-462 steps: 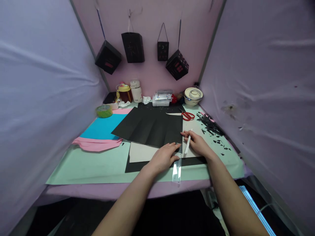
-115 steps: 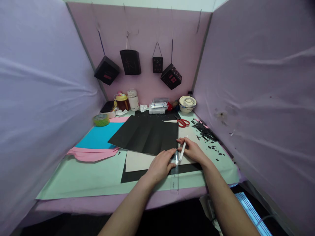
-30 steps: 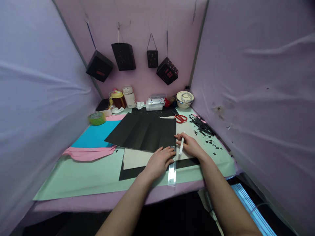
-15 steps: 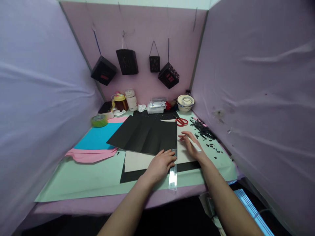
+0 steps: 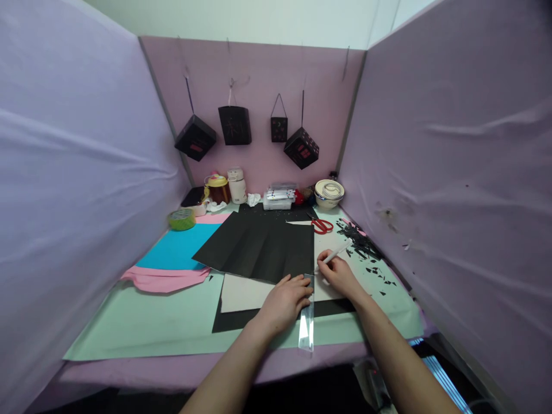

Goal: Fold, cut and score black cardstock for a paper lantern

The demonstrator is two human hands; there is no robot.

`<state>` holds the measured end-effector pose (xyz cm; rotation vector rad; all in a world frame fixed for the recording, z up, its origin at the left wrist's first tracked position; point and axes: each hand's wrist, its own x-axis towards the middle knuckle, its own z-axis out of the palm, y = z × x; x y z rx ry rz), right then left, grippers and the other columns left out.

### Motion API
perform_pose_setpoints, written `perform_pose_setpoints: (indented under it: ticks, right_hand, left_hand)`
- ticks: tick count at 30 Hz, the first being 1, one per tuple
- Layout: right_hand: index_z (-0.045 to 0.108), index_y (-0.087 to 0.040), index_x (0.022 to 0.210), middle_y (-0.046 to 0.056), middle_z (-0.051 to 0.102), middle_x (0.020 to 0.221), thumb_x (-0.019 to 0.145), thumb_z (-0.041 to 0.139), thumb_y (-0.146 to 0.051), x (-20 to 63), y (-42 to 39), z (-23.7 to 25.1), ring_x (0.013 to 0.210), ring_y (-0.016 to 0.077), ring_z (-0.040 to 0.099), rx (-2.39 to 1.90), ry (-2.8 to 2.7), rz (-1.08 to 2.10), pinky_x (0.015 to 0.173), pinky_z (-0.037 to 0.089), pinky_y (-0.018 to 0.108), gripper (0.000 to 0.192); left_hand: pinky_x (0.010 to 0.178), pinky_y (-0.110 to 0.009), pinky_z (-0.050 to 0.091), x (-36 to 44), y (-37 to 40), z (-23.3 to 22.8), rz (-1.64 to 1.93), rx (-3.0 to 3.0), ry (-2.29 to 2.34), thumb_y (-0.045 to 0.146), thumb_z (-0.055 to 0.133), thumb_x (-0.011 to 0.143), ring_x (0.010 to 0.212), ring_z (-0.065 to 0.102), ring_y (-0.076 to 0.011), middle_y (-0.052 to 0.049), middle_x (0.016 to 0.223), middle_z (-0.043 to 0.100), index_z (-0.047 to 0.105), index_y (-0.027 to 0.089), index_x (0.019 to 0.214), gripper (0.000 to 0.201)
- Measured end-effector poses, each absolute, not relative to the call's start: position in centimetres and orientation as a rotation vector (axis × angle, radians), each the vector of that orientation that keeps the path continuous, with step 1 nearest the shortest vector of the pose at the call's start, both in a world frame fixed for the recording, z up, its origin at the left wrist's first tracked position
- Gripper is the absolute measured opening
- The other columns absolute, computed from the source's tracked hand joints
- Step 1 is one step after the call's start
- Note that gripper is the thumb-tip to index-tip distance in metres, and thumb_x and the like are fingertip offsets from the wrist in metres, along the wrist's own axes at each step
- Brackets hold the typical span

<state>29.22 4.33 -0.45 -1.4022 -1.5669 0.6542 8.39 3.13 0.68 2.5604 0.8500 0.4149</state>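
Observation:
My left hand [image 5: 285, 300] lies flat with its fingers stretched, pressing a clear ruler [image 5: 306, 330] down at the lower right corner of a black paper sheet [image 5: 259, 244]. The ruler runs along the sheet's right edge and sticks out over the table's front edge. In my right hand [image 5: 337, 272] is a slim white pen-like tool [image 5: 340, 250], gripped as for writing. Its lower end points down beside the ruler's top, near the sheet's right edge; whether it is a pen or a craft knife I cannot tell. Beneath lies a pale board [image 5: 245, 294] on more black paper [image 5: 233, 319].
Red-handled scissors [image 5: 322, 226] and black scraps [image 5: 360, 241] lie to the right. Blue paper [image 5: 176, 247], pink paper [image 5: 168, 280] and green tape [image 5: 181, 219] are at left. Along the back stand a white bottle [image 5: 237, 187], a plastic box [image 5: 278, 201] and a bowl [image 5: 329, 194]. Black paper boxes [image 5: 235, 125] hang above.
My right hand has turned the white tool from lying back across the palm to a writing grip and brought it to the sheet's edge. My left hand stays on the ruler. The view has tilted up.

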Motion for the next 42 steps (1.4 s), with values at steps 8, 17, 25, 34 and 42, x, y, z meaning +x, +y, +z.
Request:
perform_pose_setpoints:
  ticks: [8,17,25,34,42]
  right_hand:
    - [0.047,-0.022,0.073,-0.004,0.057,0.058,0.087,0.049,-0.037,29.23,4.05,-0.51,0.055,0.0143,0.053,-1.383,-1.635,0.683,0.057,0.039,0.025,0.021]
    - [0.047,-0.022,0.072,-0.003,0.058,0.058,0.086,0.048,-0.036,29.08,3.97,-0.27,0.055,0.0142,0.054,-1.404,-1.676,0.664,0.059,0.039,0.025,0.02]
    - [0.047,-0.022,0.072,-0.003,0.057,0.059,0.086,0.048,-0.037,29.01,3.87,-0.11,0.056,0.0144,0.053,-1.412,-1.68,0.655,0.06,0.04,0.026,0.021]
    - [0.046,-0.022,0.068,-0.003,0.054,0.058,0.084,0.047,-0.037,29.15,3.86,-0.18,0.057,0.0146,0.051,-1.43,-1.667,0.564,0.06,0.039,0.026,0.021]
    - [0.046,-0.022,0.068,-0.003,0.055,0.058,0.085,0.049,-0.037,29.08,3.74,0.0,0.055,0.0138,0.052,-1.415,-1.677,0.596,0.059,0.038,0.025,0.022]
  left_hand:
    - [0.11,-0.044,0.025,8.41,3.08,0.64,0.435,2.56,0.839,0.025,0.049,0.093,0.132,0.04,-0.0199,-0.003,0.136,0.053,0.061,0.027,0.115,0.025]
    - [0.11,-0.043,0.025,8.44,3.15,0.52,0.424,2.569,0.839,0.025,0.048,0.094,0.133,0.039,-0.0193,-0.003,0.137,0.053,0.061,0.028,0.115,0.025]
    - [0.111,-0.043,0.024,8.45,3.22,0.5,0.41,2.56,0.839,0.025,0.049,0.093,0.133,0.038,-0.0197,-0.003,0.138,0.051,0.06,0.028,0.117,0.026]
    - [0.112,-0.043,0.024,8.58,3.15,0.84,0.389,2.549,0.849,0.025,0.049,0.093,0.134,0.038,-0.0197,-0.003,0.138,0.051,0.06,0.026,0.119,0.028]
    - [0.111,-0.044,0.025,8.51,3.24,0.45,0.42,2.567,0.835,0.026,0.048,0.094,0.134,0.038,-0.0199,-0.003,0.138,0.052,0.06,0.027,0.118,0.027]
